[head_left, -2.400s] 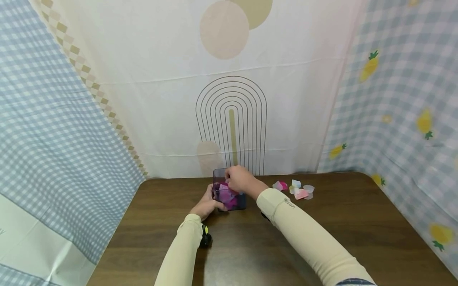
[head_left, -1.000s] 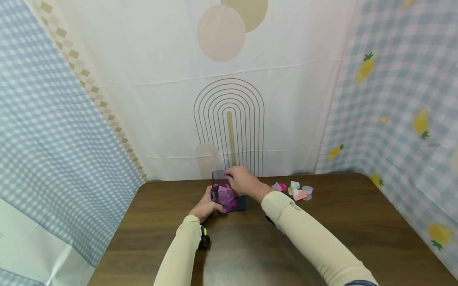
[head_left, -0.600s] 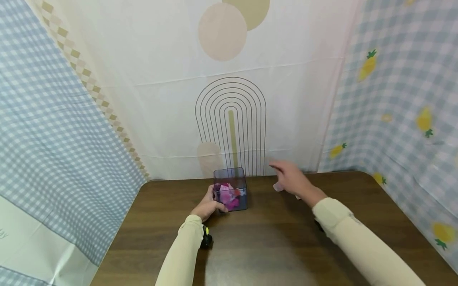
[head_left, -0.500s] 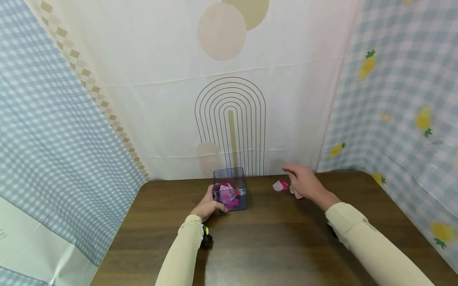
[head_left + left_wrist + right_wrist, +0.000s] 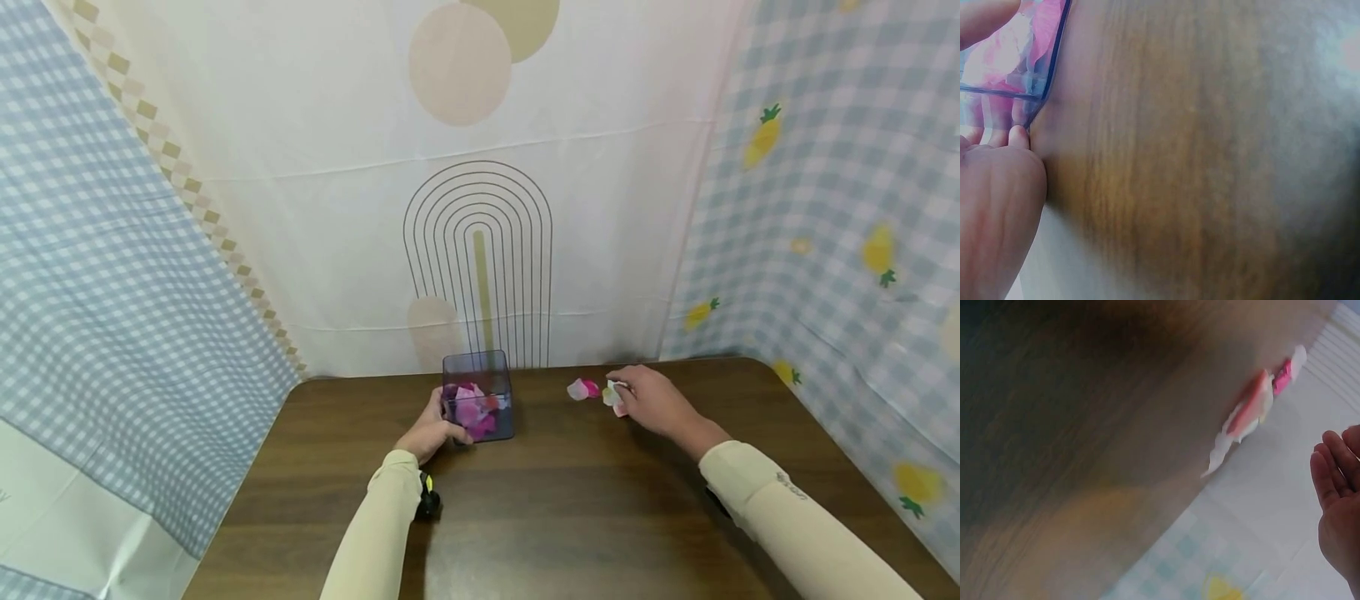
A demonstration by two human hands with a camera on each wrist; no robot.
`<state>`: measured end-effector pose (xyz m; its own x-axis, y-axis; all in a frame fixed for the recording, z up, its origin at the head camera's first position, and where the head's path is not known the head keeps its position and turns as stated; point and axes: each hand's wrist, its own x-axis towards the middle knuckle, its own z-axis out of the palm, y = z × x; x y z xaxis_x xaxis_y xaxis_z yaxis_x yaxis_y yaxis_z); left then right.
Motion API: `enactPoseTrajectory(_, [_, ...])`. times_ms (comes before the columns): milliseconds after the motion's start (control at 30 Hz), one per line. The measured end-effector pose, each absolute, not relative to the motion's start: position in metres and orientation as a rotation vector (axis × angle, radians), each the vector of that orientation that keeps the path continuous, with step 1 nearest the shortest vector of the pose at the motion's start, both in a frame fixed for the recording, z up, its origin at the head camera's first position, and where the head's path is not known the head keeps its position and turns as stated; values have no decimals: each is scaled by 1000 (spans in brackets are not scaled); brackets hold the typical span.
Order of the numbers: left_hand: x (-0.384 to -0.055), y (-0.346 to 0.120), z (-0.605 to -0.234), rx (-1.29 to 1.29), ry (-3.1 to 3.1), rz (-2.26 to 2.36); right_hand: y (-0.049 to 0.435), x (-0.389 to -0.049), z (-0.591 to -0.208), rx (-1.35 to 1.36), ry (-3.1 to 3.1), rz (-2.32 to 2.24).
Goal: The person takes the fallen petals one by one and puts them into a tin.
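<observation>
A see-through bluish plastic box [image 5: 477, 367] stands on the table near its far edge, with pink and magenta petals [image 5: 475, 412] inside. My left hand [image 5: 429, 429] grips its left side, thumb in front and fingers behind. In the left wrist view, the fingers show through the box wall [image 5: 1041, 87]. Farther right, my right hand [image 5: 656, 404] is at a small group of pale and pink petals [image 5: 612, 395], partly covering them. The right wrist view shows that hand [image 5: 1341, 494] with fingers loosely bent and nothing between them, beside the petals [image 5: 1250, 409].
A white and magenta petal pair [image 5: 582, 389] lies between the box and my right hand. The brown wooden table [image 5: 540, 517] ends at a hanging printed cloth [image 5: 360, 275] behind the box. A checked cloth with pineapples [image 5: 810, 275] hangs on the right.
My right hand has left the box, moved right and come down at the petals on the table. The left hand keeps holding the box in place.
</observation>
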<state>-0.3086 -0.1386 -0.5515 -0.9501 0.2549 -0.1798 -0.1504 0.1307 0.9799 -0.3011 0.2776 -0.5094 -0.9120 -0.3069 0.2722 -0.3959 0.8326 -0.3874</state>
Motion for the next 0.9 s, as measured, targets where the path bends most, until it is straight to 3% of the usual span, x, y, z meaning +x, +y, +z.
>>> enactPoseTrajectory(600, [-308,-143,-548,98,2140,1860,219,-344,-535,982,-2834,68])
enactPoseTrajectory(900, [-304,-138,-546,106,2134,1870,219,-348,-537,943,-2810,152])
